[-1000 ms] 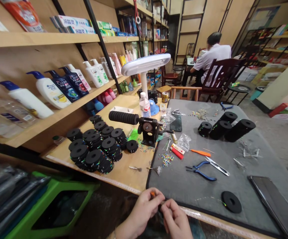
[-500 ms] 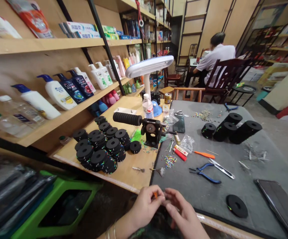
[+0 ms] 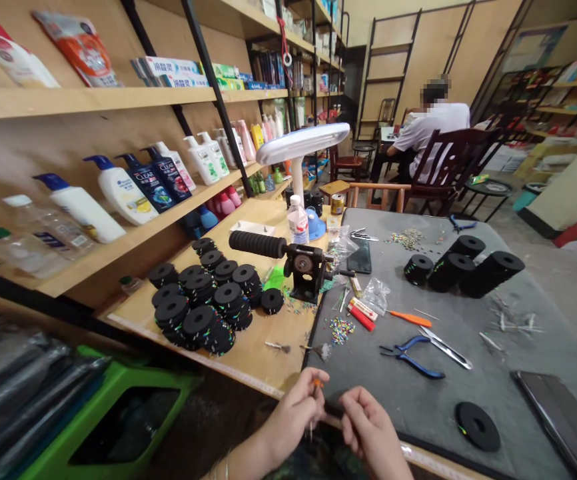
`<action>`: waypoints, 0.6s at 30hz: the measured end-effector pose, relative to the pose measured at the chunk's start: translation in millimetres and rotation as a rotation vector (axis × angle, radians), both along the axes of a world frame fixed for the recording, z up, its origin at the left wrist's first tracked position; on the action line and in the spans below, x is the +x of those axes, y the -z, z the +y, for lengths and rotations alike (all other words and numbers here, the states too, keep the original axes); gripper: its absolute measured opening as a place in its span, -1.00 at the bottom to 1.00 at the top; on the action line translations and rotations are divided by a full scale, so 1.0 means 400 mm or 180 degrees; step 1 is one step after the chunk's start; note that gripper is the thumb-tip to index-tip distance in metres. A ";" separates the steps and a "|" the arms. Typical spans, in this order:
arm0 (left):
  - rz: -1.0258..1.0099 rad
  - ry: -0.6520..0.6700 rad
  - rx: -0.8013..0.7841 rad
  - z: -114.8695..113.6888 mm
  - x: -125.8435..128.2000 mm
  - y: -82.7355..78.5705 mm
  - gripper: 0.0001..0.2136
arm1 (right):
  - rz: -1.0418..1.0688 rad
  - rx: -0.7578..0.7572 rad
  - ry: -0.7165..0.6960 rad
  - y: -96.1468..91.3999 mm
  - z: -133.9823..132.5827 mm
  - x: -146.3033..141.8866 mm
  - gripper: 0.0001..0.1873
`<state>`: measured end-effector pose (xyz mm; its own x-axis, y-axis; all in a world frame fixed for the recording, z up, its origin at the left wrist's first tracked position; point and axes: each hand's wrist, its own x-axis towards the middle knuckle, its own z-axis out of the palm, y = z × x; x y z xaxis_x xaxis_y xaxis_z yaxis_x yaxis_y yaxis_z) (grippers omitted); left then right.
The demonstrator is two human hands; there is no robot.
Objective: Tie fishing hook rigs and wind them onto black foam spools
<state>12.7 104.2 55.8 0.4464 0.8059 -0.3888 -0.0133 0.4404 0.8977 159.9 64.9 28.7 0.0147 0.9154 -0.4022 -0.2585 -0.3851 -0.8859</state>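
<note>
Surface [image 3: 263,363] of pale wood carries a grey mat [image 3: 393,420] over its right part, likely to stop small parts rolling. Foam spools [image 3: 198,293] stand stacked toward the left edge, presumably to save room around the black winder [image 3: 306,267]. By the near edge, the left hand [image 3: 294,410] pinches a small orange piece [image 3: 317,383] between thumb and fingers, probably to steady it; the right hand [image 3: 368,423] is curled with fingertips together, whether on anything I cannot tell. Blue-handled pliers [image 3: 402,352] lie just beyond, seemingly for easy reach. Coloured beads [image 3: 341,329] sit gathered near the mat's left edge, perhaps so none stray.
</note>
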 end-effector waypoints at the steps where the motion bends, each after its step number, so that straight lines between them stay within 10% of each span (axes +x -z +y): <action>1: -0.0109 -0.0006 -0.0107 0.000 0.003 0.005 -0.69 | 0.0142 -0.0069 0.0143 0.003 -0.002 -0.002 -0.49; 18: 0.0651 0.0227 0.0808 -0.020 0.008 0.038 -0.46 | 0.0274 0.0087 -0.0070 0.038 0.012 -0.061 -0.39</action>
<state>15.9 96.1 40.4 0.4386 0.8581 -0.2670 0.2014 0.1957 0.9598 135.4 69.6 13.3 -0.0391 0.9258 -0.3759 -0.3260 -0.3675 -0.8710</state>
